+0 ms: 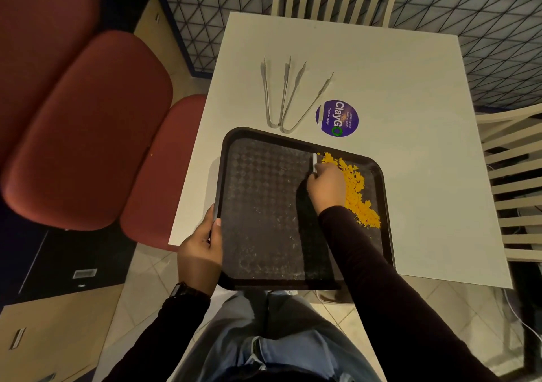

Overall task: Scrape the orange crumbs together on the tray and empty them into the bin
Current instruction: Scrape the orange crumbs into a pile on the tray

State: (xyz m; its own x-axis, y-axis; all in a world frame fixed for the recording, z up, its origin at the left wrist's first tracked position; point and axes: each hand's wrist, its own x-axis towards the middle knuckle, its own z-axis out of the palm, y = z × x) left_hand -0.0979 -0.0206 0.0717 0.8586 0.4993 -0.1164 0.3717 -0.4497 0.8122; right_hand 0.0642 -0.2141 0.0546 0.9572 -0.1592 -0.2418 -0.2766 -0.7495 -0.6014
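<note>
Left hand [202, 249] gripping tray [264, 205], scraper [314, 161] pointing away

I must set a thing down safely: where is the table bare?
Bare: the wide table patch right of the sticker and tray, up to the far right corner; also the strip beyond the tongs. Crowded: between tray, tongs and sticker, and the narrow left strip by the left hand.

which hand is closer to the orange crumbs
Right. The right hand, pinching a white scraper, sits against the left side of the orange crumbs; the left hand grips the tray by its left rim, far across from them.
</note>
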